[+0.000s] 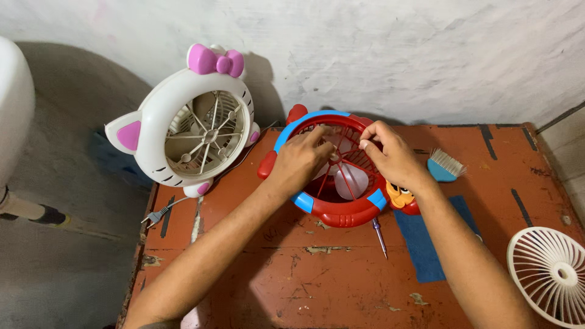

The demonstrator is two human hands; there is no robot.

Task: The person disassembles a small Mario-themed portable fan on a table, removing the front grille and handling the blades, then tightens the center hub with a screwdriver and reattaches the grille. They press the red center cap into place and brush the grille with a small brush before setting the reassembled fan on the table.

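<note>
Right now I see both of my hands on the round red and blue plastic fan with the red wire grille [332,176], which lies face up near the middle of the far edge of the worn reddish-brown tabletop [304,274], close to the white wall. My left hand [298,161] rests over the left half of the grille, fingers [317,137] curled down onto the red wires and touching them; I cannot tell whether they pinch a wire or only press on it. My right hand [393,155] sits on the right half, fingers [368,141] bent and gathered at the wires near the hub, again too tight a view to say whether they grip. Pale blades show through the grille under both hands.

Just beside the fan's near rim lies a slim screwdriver with a purple handle [380,236], next to a dark blue cloth rectangle [436,244]. A small blue brush with pale bristles [446,166] lies towards the right edge. A loose white round grille [551,274] sits at the near right corner. At the far left corner stands a white cat-shaped fan with a pink bow [192,122], upright.
</note>
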